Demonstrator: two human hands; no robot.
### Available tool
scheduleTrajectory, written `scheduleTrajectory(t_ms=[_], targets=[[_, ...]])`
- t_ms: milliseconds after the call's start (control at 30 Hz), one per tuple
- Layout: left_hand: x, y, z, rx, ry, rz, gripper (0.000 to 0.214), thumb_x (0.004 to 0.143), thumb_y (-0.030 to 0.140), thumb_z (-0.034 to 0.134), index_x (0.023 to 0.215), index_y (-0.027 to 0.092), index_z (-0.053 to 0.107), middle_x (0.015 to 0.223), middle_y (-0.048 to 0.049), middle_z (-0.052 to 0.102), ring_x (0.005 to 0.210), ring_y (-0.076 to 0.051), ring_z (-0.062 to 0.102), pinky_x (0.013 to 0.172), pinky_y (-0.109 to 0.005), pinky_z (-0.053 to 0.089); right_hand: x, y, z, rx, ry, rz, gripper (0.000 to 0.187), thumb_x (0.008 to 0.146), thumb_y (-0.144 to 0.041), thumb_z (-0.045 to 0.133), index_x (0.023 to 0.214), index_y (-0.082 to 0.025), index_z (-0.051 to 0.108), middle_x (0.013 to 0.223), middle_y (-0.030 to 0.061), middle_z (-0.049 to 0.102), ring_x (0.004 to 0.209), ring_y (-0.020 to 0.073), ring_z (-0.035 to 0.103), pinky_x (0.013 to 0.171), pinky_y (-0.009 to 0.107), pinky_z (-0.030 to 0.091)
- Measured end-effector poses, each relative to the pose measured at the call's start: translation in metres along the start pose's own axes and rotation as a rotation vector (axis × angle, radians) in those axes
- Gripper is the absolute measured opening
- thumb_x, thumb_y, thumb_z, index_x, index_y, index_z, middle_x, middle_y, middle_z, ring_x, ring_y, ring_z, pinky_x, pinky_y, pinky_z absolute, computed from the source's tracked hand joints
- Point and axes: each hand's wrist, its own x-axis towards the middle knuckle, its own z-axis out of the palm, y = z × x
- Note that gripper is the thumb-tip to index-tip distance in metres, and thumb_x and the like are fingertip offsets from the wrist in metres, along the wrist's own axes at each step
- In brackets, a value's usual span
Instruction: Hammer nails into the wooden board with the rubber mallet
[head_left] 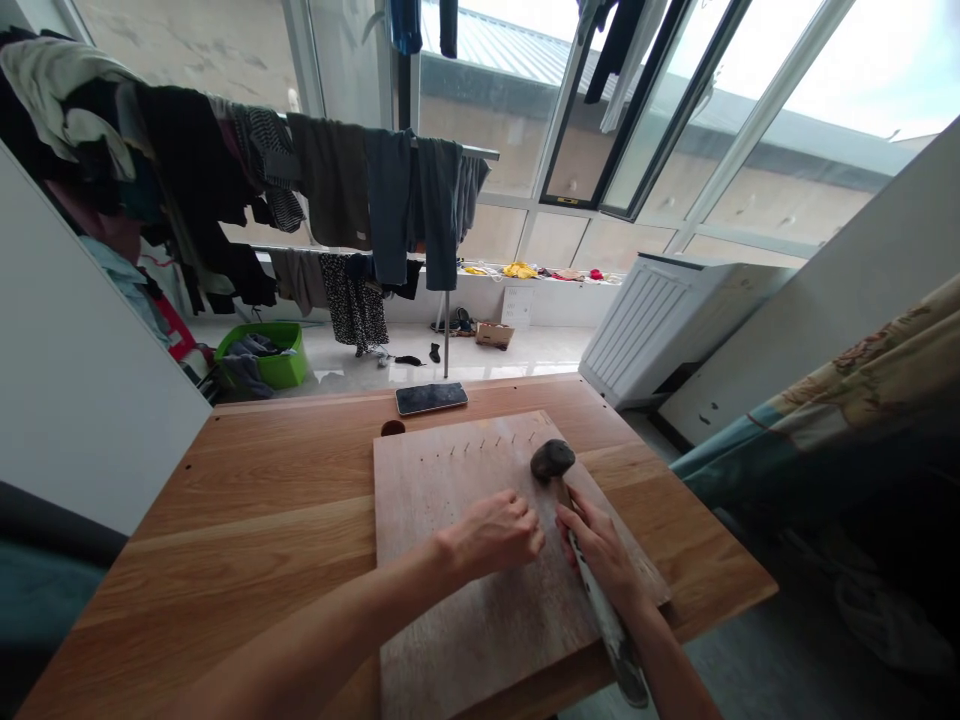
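Note:
A pale wooden board [450,500] lies on the wooden table [262,500], with a row of several small nails [480,445] standing near its far edge. My right hand [604,555] is closed round the handle of a hammer [553,460]. The hammer's dark head rests on the board by the right end of the nail row. My left hand [499,530] sits on the board just left of the hammer, fingers curled and pinched together. What they hold is too small to see.
A phone [431,398] lies face up beyond the board, with a small dark round thing [392,428] beside it. Behind the table stand a clothes rack hung with garments [337,190], a green basket [266,355] and a white appliance [660,310]. Patterned fabric [847,400] lies at right.

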Motion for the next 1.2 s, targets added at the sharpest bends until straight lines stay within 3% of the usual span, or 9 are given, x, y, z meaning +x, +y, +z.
scheduleTrajectory(t_ms=[133,233,300,400,500,833,1000,1200], targets=[[-0.004,-0.009,-0.008,-0.063,-0.036,-0.050,0.011,0.092,0.011,0.060,0.084,0.016,0.065,0.077,-0.0067,0.069,0.073,-0.020,0.067,0.065,-0.034,0.045,-0.001,-0.003,0.000,0.000,0.006,-0.001,0.031,0.085,-0.054,0.057,0.079,-0.024,0.054,0.051,-0.0057,0.049,0.039,0.0144,0.045,0.038,0.027,0.038],[-0.024,-0.028,-0.012,-0.222,-0.006,-0.219,0.009,0.088,0.010,0.062,0.090,0.018,0.066,0.084,-0.0056,0.070,0.077,-0.020,0.067,0.070,-0.033,0.048,-0.001,-0.004,0.001,0.011,0.007,0.006,0.032,0.084,-0.055,0.057,0.082,-0.023,0.054,0.056,-0.0052,0.051,0.040,0.0140,0.046,0.037,0.026,0.038],[-0.044,-0.046,-0.010,-0.365,0.072,-0.438,0.017,0.084,0.008,0.060,0.093,0.020,0.068,0.087,-0.0043,0.071,0.079,-0.019,0.067,0.073,-0.032,0.050,-0.001,-0.004,0.001,0.010,0.005,0.017,0.033,0.084,-0.056,0.057,0.080,-0.023,0.054,0.054,-0.0057,0.050,0.039,0.0136,0.045,0.036,0.026,0.038],[-0.075,-0.071,0.001,-0.595,0.297,-0.785,0.019,0.082,0.009,0.058,0.092,0.020,0.069,0.087,-0.0023,0.072,0.078,-0.016,0.067,0.076,-0.029,0.052,-0.001,-0.003,0.001,0.011,-0.002,0.031,0.034,0.083,-0.056,0.056,0.079,-0.023,0.054,0.051,-0.0065,0.048,0.039,0.0135,0.044,0.036,0.025,0.038],[-0.095,-0.084,0.012,-0.683,0.458,-0.972,0.012,0.083,0.015,0.059,0.088,0.019,0.068,0.083,-0.0017,0.072,0.074,-0.015,0.067,0.074,-0.028,0.053,0.000,-0.003,0.001,0.018,-0.002,0.046,0.033,0.082,-0.056,0.058,0.080,-0.023,0.056,0.052,-0.0062,0.048,0.039,0.0137,0.045,0.036,0.025,0.038],[-0.100,-0.083,0.019,-0.700,0.380,-1.034,0.011,0.085,0.020,0.061,0.082,0.018,0.071,0.079,-0.0033,0.071,0.070,-0.017,0.065,0.069,-0.027,0.051,-0.005,-0.014,0.011,0.077,-0.021,-0.017,0.034,0.085,-0.054,0.060,0.085,-0.020,0.058,0.055,-0.0057,0.049,0.039,0.0113,0.044,0.036,0.023,0.037],[-0.102,-0.084,0.023,-0.707,0.376,-1.037,0.014,0.085,0.019,0.061,0.084,0.017,0.074,0.087,-0.0056,0.068,0.075,-0.017,0.066,0.075,-0.028,0.052,-0.002,-0.034,0.038,0.171,-0.111,-0.035,0.037,0.088,-0.047,0.059,0.110,-0.017,0.061,0.062,-0.0076,0.048,0.038,0.0087,0.044,0.034,0.020,0.036],[-0.102,-0.085,0.024,-0.705,0.352,-1.052,0.015,0.087,0.020,0.063,0.086,0.017,0.078,0.085,-0.0059,0.068,0.076,-0.018,0.065,0.075,-0.029,0.051,0.014,-0.056,0.080,0.164,-0.256,-0.116,0.040,0.092,-0.038,0.054,0.126,-0.018,0.061,0.065,-0.0079,0.049,0.037,0.0075,0.047,0.032,0.017,0.035]])
